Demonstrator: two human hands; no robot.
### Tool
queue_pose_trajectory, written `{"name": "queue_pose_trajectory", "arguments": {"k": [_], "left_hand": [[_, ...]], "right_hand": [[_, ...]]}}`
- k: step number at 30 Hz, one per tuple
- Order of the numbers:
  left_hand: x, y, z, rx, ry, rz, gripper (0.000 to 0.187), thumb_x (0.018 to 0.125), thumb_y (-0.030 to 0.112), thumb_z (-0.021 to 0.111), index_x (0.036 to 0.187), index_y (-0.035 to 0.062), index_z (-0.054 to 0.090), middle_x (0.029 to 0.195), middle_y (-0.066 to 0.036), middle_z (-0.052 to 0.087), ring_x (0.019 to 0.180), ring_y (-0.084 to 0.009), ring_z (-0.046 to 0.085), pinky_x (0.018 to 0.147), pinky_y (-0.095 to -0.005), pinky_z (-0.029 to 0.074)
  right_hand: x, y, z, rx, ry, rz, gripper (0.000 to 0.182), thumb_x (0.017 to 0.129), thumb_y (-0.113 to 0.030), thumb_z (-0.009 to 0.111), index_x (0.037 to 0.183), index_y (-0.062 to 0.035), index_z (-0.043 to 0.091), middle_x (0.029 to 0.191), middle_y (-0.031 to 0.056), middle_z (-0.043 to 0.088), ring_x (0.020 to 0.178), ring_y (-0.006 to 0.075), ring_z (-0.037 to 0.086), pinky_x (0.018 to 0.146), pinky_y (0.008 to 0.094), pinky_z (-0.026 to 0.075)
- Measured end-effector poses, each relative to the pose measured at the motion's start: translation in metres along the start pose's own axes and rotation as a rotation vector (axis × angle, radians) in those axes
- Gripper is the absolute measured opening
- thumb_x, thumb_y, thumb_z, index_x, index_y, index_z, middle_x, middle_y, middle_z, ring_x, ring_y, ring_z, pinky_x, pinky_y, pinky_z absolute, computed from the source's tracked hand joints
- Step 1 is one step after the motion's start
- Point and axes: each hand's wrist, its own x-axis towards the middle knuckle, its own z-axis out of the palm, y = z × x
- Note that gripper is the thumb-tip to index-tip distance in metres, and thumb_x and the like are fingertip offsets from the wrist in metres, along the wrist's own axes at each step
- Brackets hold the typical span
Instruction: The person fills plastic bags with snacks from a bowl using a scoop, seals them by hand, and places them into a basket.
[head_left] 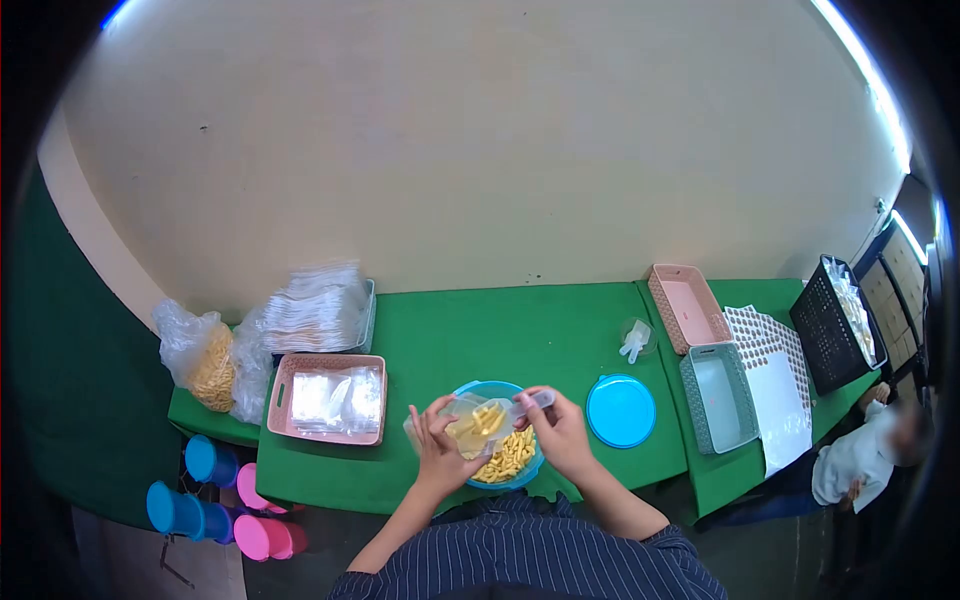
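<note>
My left hand [440, 448] is closed around a clear plastic bag [464, 432], its fingers spread along the bag's side. A translucent scoop [541, 399] is gripped by its handle in my right hand [562, 432], its front end at the bag's mouth. Yellow finger-shaped snack pieces [486, 418] show through the clear plastic there. Directly below both hands stands a blue bowl [541, 470] holding many more yellow snack pieces [508, 457]. Part of the bowl's near left side is hidden by my left hand and the bag.
A pink basket [276, 405] of clear bags sits left, before a stack of packets [315, 310] and a sack of snacks [212, 370]. Right are a blue lid [621, 411], a small clear cup [638, 337], baskets [720, 400], sticker sheets [785, 380] and a seated person [850, 465].
</note>
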Motion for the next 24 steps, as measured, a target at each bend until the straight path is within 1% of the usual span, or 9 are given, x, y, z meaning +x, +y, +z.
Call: {"name": "queue_pose_trajectory", "arguments": {"k": [3,6,8,11,13,16,17,20,24], "left_hand": [[0.002,0.000,-0.001,-0.136,0.004,0.006,0.086,0.062,0.028,0.086,0.120,0.0140,0.025,0.131,-0.017,0.042,0.122,-0.0351,0.047,0.111,-0.0640,0.002],[0.008,0.001,-0.015,-0.212,0.011,-0.077,0.079,0.070,0.033,0.082,0.120,0.0115,0.025,0.136,-0.019,0.044,0.122,-0.0354,0.048,0.113,-0.0613,0.008],[0.013,-0.003,-0.023,-0.561,0.040,-0.198,0.077,0.079,0.037,0.077,0.128,0.0084,0.024,0.142,-0.023,0.040,0.127,-0.0340,0.046,0.114,-0.0540,0.017],[0.022,-0.004,-0.035,-0.845,0.175,-0.273,0.079,0.086,0.042,0.069,0.137,0.0062,0.022,0.145,-0.024,0.037,0.132,-0.0330,0.041,0.113,-0.0470,0.026],[0.023,-0.013,-0.039,-0.889,0.216,-0.213,0.081,0.089,0.050,0.061,0.143,0.0061,0.019,0.145,-0.024,0.037,0.132,-0.0332,0.041,0.111,-0.0457,0.030],[0.024,-0.011,-0.048,-0.996,0.220,-0.240,0.085,0.089,0.060,0.054,0.144,0.0072,0.018,0.144,-0.025,0.037,0.132,-0.0337,0.040,0.111,-0.0449,0.029],[0.025,-0.005,-0.052,-1.029,0.204,-0.248,0.088,0.088,0.065,0.050,0.145,0.0072,0.017,0.144,-0.026,0.038,0.132,-0.0331,0.041,0.111,-0.0448,0.030],[0.026,-0.001,-0.054,-1.065,0.170,-0.235,0.092,0.086,0.071,0.046,0.146,0.0073,0.016,0.142,-0.026,0.041,0.130,-0.0323,0.042,0.110,-0.0446,0.031],[0.029,0.012,-0.051,-1.179,0.173,-0.240,0.090,0.087,0.072,0.042,0.144,0.0053,0.021,0.134,-0.026,0.049,0.122,-0.0312,0.050,0.104,-0.0423,0.037]], "right_hand": [[-0.010,-0.018,0.000,-0.247,-0.057,-0.169,0.017,0.095,-0.010,0.056,0.099,0.0047,0.064,0.090,0.0103,0.065,0.079,0.0156,0.067,0.071,0.0284,0.055],[-0.017,-0.020,-0.005,-0.179,0.052,-0.347,0.017,0.097,-0.012,0.055,0.101,0.0040,0.061,0.089,0.0099,0.065,0.078,0.0157,0.066,0.070,0.0282,0.054],[-0.018,-0.021,-0.008,0.056,0.305,-0.517,0.018,0.098,-0.014,0.054,0.103,0.0027,0.059,0.087,0.0088,0.064,0.077,0.0148,0.065,0.070,0.0273,0.052],[-0.003,-0.006,-0.021,0.001,0.391,-0.398,0.020,0.099,-0.017,0.053,0.104,0.0018,0.057,0.085,0.0075,0.063,0.076,0.0133,0.063,0.069,0.0268,0.051],[0.008,0.020,-0.028,-0.038,0.348,-0.293,0.020,0.099,-0.017,0.052,0.105,0.0011,0.058,0.085,0.0069,0.063,0.075,0.0122,0.062,0.069,0.0264,0.051],[0.010,0.081,-0.046,-0.212,-0.117,0.238,0.028,0.096,-0.023,0.057,0.110,0.0011,0.058,0.087,0.0100,0.064,0.083,0.0163,0.062,0.075,0.0302,0.050],[0.004,0.085,-0.044,-0.206,-0.111,0.238,0.028,0.096,-0.023,0.057,0.110,0.0011,0.058,0.087,0.0100,0.064,0.083,0.0163,0.062,0.075,0.0302,0.050],[-0.004,0.061,-0.026,-0.997,-0.043,-0.107,0.046,0.091,-0.033,0.062,0.124,-0.0026,0.053,0.124,0.0191,0.055,0.114,0.0310,0.052,0.097,0.0411,0.041],[0.001,0.023,-0.018,-0.737,-0.152,-0.283,0.053,0.091,-0.033,0.063,0.132,-0.0020,0.048,0.133,0.0170,0.050,0.119,0.0273,0.050,0.102,0.0372,0.038]]}}
